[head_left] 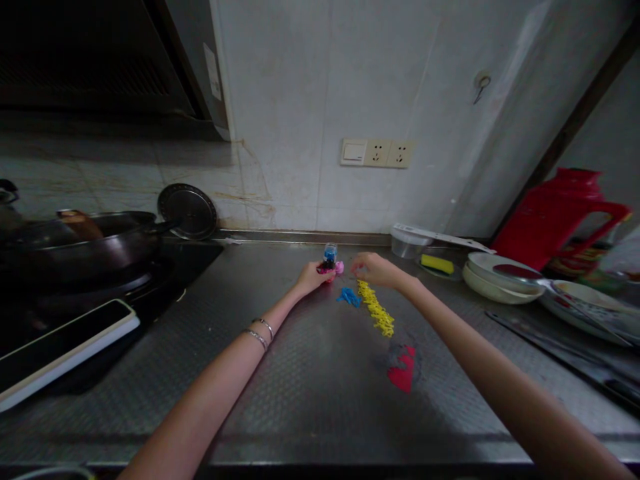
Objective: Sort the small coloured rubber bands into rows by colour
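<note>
At the back of the steel counter my left hand (313, 277) is closed around a small toy-like item (330, 257) with a clear blue top, a dark middle and pink parts. A round pink piece (339, 267) sits beside its fingers. My right hand (376, 269) is just to the right, fingers curled together above the far end of a strip of yellow shreds (377, 312); anything between them is too small to make out. Blue shreds (349, 297) lie in a small pile between the hands. Closer to me lies a flat red piece (404, 373) with a jagged edge.
On the left are a wok (100, 250) on the stove, a leaning round lid (188, 211) and a long white-edged device (70, 350). To the right stand a clear tub (406, 243), a yellow sponge (437, 264), stacked bowls (493, 288) and a red thermos jug (547, 217).
</note>
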A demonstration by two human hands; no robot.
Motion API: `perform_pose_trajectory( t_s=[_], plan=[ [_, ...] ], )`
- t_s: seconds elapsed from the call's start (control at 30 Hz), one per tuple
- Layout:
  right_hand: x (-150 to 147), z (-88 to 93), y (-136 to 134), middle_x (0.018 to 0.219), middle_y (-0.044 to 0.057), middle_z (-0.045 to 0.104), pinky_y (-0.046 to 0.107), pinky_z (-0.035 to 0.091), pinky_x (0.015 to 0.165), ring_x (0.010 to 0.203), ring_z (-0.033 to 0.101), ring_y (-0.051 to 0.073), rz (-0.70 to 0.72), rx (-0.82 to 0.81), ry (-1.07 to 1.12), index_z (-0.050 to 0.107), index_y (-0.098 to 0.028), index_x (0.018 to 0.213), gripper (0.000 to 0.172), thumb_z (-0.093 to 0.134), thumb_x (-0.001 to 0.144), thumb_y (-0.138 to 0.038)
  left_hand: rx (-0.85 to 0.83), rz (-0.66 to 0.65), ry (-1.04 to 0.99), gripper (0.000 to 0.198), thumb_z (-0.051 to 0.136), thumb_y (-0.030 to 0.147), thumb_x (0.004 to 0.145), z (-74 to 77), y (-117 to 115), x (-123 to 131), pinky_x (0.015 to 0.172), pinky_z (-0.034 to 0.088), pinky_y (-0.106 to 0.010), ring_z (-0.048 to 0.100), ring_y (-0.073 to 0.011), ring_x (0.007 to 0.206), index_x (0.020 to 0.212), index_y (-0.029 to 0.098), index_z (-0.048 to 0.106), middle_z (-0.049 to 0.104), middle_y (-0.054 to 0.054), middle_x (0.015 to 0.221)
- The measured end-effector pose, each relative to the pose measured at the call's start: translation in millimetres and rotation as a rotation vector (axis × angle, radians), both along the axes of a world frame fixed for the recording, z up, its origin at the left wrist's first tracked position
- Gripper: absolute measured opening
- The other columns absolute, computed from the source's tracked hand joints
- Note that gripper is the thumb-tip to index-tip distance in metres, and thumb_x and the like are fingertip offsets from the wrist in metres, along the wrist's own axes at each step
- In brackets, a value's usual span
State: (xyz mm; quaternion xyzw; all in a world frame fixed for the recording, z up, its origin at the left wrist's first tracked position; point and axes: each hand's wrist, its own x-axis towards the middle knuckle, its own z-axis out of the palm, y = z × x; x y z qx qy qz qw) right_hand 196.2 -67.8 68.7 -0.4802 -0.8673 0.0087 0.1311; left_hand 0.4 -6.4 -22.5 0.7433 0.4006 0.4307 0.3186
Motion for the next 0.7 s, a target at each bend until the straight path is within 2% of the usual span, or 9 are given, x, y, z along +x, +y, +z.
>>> perform_pose_trajectory(
  t_s=[0.13,0.23,0.53,0.7],
  plan=[
    [5.6,-29.6,-21.0,0.092,0.006,0.065,0.021,0.04,0.074,0.084,0.056,0.016,-0.017,-0.146,-0.077,0.066,-0.017,0.088,0.026,0.052,0.066,-0.013,0.016,-0.004,-0.002,0.039,0.061,0.043,0.064,-0.8,-0.5,0.7,0.057,0.04,-0.023,0.056,-0.0151,0.064,0.08,0.008,0.065,0.065,-0.006,0.068],
    [3.2,-40.4,-29.0,0.096,0.006,0.063,0.021,0.04,0.072,0.088,0.056,0.018,-0.048,-0.17,-0.096,0.063,-0.019,0.094,0.029,0.053,0.066,-0.016,0.019,-0.003,0.002,0.039,0.061,0.044,0.065,-0.4,-2.5,0.9,0.057,0.04,-0.023,0.056,-0.0149,0.062,0.081,0.009,0.065,0.065,-0.006,0.068],
    [-5.0,-44.8,-25.2,0.09,0.003,0.064,0.02,0.035,0.056,0.078,0.059,0.016,-0.169,-0.19,-0.138,0.059,-0.023,0.101,0.035,0.054,0.067,-0.018,0.013,0.034,0.016,0.04,0.062,0.044,0.063,1.1,-4.1,0.6,0.055,0.037,-0.022,0.054,-0.0142,0.06,0.079,0.008,0.065,0.064,-0.006,0.067],
    [-0.9,-50.3,-18.5,0.078,0.002,0.065,0.018,0.033,0.052,0.066,0.056,0.012,-0.156,-0.216,-0.038,0.06,-0.02,0.097,0.033,0.05,0.066,-0.013,0.018,0.027,0.016,0.042,0.062,0.045,0.063,-1.8,-1.1,0.4,0.055,0.037,-0.022,0.053,-0.0134,0.059,0.082,0.008,0.066,0.064,-0.005,0.068]
  ],
)
